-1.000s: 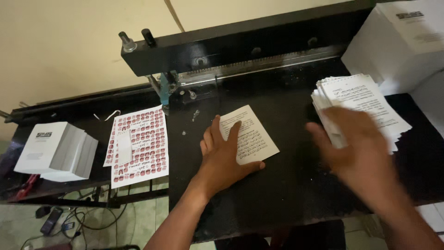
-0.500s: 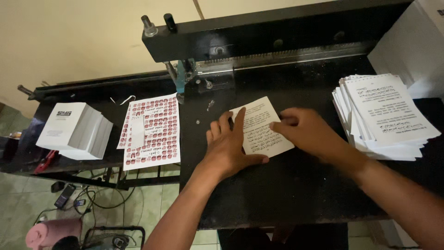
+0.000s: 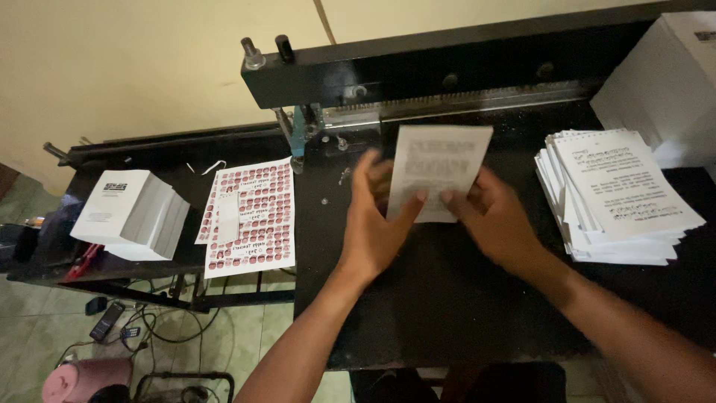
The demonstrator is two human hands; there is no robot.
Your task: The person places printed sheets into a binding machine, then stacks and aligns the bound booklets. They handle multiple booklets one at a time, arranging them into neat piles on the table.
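At frame centre, left hand (image 3: 377,224) and right hand (image 3: 496,220) each pinch the lower edge of a printed sheet (image 3: 438,170) (raised over the black cutter bed (image 3: 447,298)), paper stack (image 3: 619,198) at right.

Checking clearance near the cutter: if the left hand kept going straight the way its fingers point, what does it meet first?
Probably the cutter's black clamp bar. The left hand points up-table while holding the paper sheet with the right hand; depth is unclear.

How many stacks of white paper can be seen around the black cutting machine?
3. One stack of printed sheets lies right of the hands, one wrapped white ream stands at the far right corner, and one white block rests on the left. Others may lie outside the picture.
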